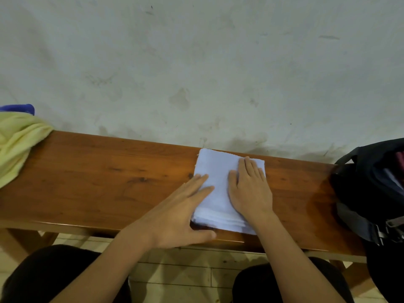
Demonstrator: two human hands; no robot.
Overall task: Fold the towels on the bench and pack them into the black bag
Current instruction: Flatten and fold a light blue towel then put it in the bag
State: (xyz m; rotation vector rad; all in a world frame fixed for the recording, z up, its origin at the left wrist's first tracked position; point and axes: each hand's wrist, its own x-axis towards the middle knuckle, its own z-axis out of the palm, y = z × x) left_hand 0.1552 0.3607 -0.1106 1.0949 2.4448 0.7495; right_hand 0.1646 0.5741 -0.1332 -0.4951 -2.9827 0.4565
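A white towel (218,171), folded into a small thick rectangle, lies on the wooden bench (98,178) right of the middle. My left hand (177,213) lies flat with straight fingers on the towel's left edge, thumb along the bench's front edge. My right hand (251,189) presses flat on the towel's right half. A yellow towel (19,143) lies crumpled at the bench's left end, with a blue towel (19,108) behind it. The black bag (369,193) stands at the right end with its top open.
A stained pale wall (196,62) runs right behind the bench. My knees in dark trousers (50,278) sit below the bench's front edge, over a tiled floor (181,274). The bag's strap and buckle (384,232) hang over the bench front.
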